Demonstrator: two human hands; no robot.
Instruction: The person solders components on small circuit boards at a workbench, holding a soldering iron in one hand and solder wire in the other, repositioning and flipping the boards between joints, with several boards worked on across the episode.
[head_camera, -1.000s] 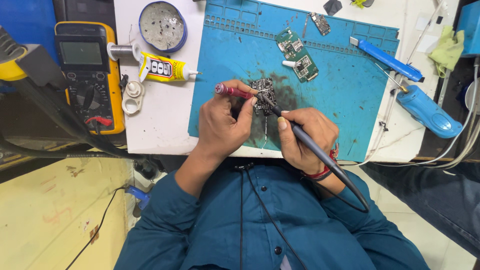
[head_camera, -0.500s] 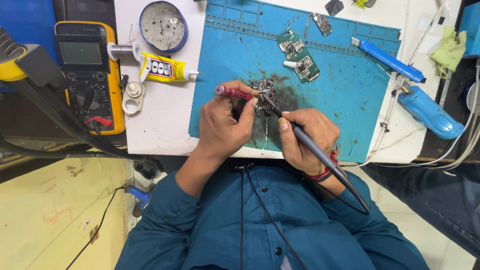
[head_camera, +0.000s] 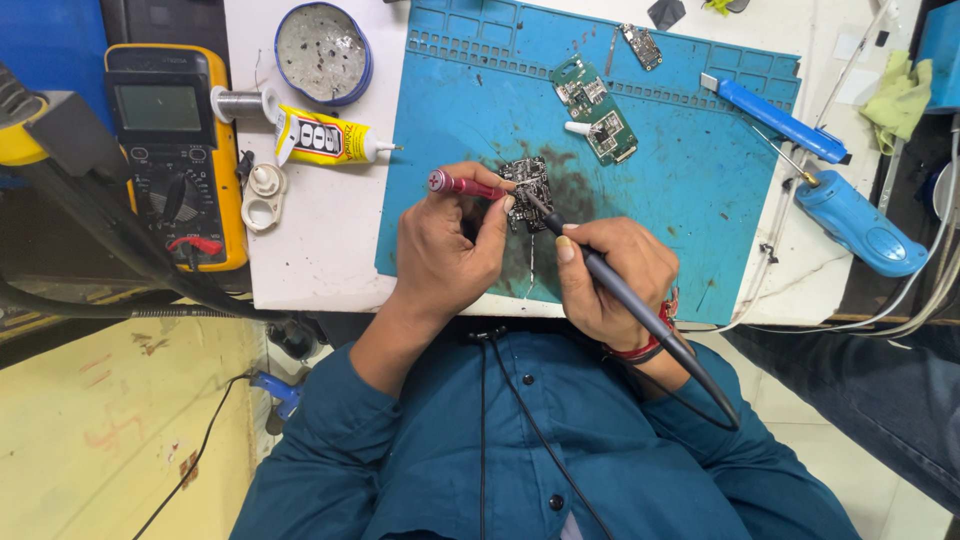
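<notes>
I see the small dark circuit board (head_camera: 527, 190) lying on the blue work mat (head_camera: 680, 170), near its close edge and a little left of the mat's middle, on a dark smudged patch. My left hand (head_camera: 450, 250) is closed around a slim red-handled tool (head_camera: 465, 185), pinched between thumb and fingers, with its tip at the board's left edge. My right hand (head_camera: 610, 275) grips a dark soldering iron (head_camera: 620, 290) like a pen; its tip touches the board from the right, and its cable runs back over my wrist.

Farther out on the mat lie a green circuit board (head_camera: 597, 110) and, at the far edge, a smaller board (head_camera: 640, 45). To the right, a blue pen-shaped tool (head_camera: 775, 120) and a blue handheld device (head_camera: 860, 222) rest on the white tabletop (head_camera: 320, 250). To the left sit a yellow glue tube (head_camera: 325, 137), a round tin (head_camera: 323, 50) and a yellow multimeter (head_camera: 175, 150).
</notes>
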